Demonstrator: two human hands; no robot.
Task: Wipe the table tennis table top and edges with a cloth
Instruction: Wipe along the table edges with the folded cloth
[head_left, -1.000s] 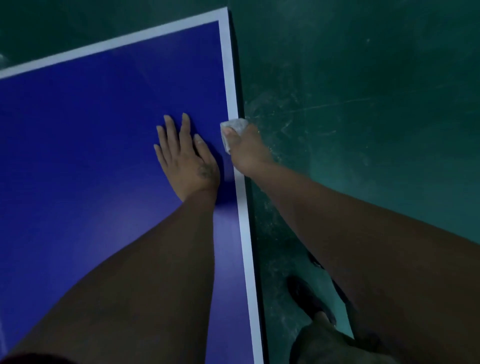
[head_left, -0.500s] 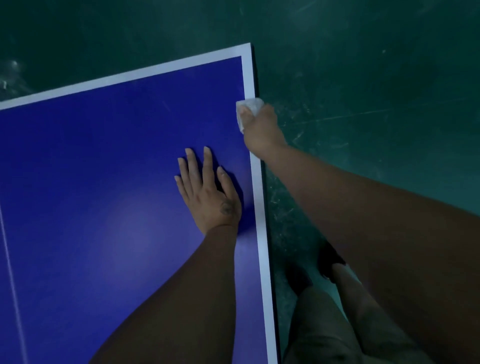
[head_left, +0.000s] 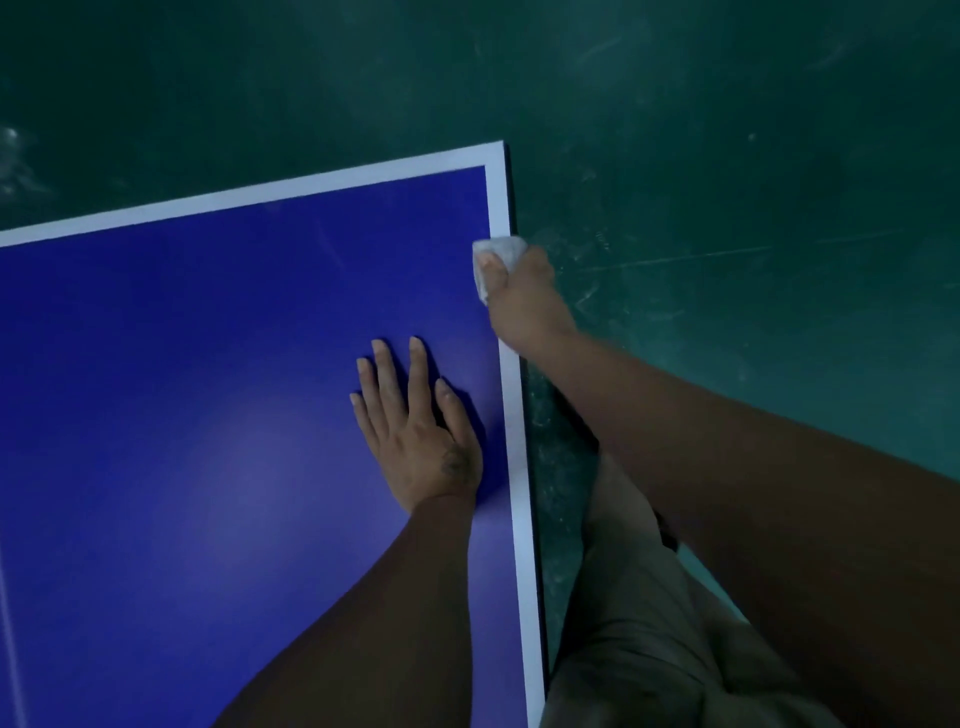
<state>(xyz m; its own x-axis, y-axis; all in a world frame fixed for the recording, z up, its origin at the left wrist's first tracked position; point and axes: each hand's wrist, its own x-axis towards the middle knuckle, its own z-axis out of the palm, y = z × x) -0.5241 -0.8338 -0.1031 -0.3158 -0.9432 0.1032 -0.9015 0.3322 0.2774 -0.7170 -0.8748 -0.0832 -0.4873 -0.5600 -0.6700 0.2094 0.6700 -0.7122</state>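
Head view:
Table (head_left: 208, 415): blue top w/ white border line; far-right corner is seen near frame centre-top, right edge runs down toward the viewer.
Cloth (head_left: 501, 254): small white wad, pressed on the right edge of the table, a short way before the far-right corner; it is wrapped over the white line and down the side.
Right hand (head_left: 524, 301): closed round the cloth, thumb on top of the table, fingers curled over the rim; fingertips are hidden below the edge, so their exact hold can't be told.
Left hand (head_left: 421, 436): laid flat on the blue top just inside the right edge, palm down, fingers spread & straight, nothing held; judged to be a brace for body weight.
Floor (head_left: 727, 156): dark green, scuffed, beyond the far & right edges.
Legs (head_left: 649, 597): grey trousers are seen beside the right edge, at lower right.
Step in hand: edge wipe along the right side, judged approx. near its end since the corner is close.
Next move: cloth to be slid on to the far-right corner w/ pressure kept on both top line & side face, then turned round the corner onto the far edge; the left hand is likely to need re-placing closer to the corner for reach.
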